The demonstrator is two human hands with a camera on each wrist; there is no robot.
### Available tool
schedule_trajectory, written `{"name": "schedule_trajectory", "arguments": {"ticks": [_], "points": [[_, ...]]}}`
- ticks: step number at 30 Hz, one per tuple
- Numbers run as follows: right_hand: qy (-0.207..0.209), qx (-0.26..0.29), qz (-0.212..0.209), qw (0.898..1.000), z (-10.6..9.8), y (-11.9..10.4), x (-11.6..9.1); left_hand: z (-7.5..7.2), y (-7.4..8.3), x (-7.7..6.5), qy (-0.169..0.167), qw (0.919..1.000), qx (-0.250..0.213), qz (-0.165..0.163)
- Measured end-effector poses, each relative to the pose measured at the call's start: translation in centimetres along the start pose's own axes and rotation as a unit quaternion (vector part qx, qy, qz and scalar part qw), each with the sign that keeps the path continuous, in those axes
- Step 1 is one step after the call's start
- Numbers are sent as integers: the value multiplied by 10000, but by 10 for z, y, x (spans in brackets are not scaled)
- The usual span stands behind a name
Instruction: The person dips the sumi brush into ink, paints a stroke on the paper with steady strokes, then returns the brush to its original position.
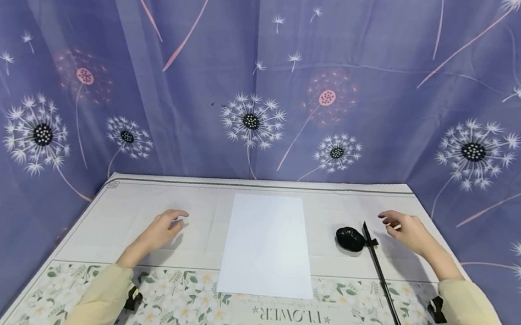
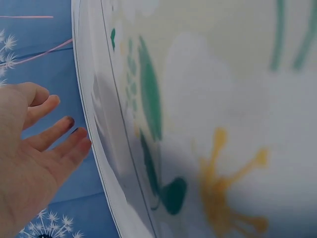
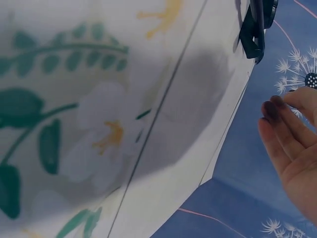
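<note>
My left hand (image 1: 164, 229) hovers over the tablecloth to the left of a white sheet of paper (image 1: 269, 247), fingers loosely bent and holding nothing. In the left wrist view the same hand (image 2: 42, 153) shows its fingers spread apart. To the right, my right hand (image 1: 409, 234) is raised near a black calligraphy brush (image 1: 384, 284), also holding nothing. Dark stains mark its fingertips (image 3: 271, 112) in the right wrist view. The brush lies slantwise, its tip end propped on a small black rest (image 1: 372, 243). Just left of the rest sits a glossy black dish (image 1: 350, 238).
A pale tablecloth (image 1: 200, 212) with a floral band and upside-down lettering covers the table. Purple dandelion curtains (image 1: 184, 135) hang behind and at both sides. Black wrist-camera mounts (image 1: 133, 298) sit under the sleeves.
</note>
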State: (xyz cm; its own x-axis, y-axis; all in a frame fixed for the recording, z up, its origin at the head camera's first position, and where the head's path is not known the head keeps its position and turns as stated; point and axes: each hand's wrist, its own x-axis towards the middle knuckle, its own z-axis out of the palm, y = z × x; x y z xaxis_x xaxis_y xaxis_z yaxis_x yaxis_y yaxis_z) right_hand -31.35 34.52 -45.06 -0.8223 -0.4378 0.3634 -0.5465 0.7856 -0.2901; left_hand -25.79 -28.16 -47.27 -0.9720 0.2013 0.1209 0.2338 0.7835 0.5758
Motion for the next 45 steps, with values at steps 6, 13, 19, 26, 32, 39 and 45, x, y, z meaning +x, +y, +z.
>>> {"name": "schedule_trajectory", "arguments": {"ticks": [6,13,19,26,32,39,45], "points": [[92,123,-54,9999,-1,-2,-5,5,2,1,56,9999,-93,28],[-174,234,10,9996,-3,-10,-12,11,5,1,-14,9999,-135,94],[-280,231,-46,9993,-3,-12,-14,12,9,-1,-124,9995,-212,173],[-565,324,-168,9977,-4,-15,-17,12,9,-3,-204,9989,-378,209],[-700,370,-96,9968,-6,-18,-19,14,13,-4,-190,9982,-408,385],[-828,368,-209,9957,-4,-22,-22,16,23,-5,-295,9968,-454,591],[-1021,306,-172,9942,-4,-27,-21,20,29,-7,-297,9967,-388,642]]}}
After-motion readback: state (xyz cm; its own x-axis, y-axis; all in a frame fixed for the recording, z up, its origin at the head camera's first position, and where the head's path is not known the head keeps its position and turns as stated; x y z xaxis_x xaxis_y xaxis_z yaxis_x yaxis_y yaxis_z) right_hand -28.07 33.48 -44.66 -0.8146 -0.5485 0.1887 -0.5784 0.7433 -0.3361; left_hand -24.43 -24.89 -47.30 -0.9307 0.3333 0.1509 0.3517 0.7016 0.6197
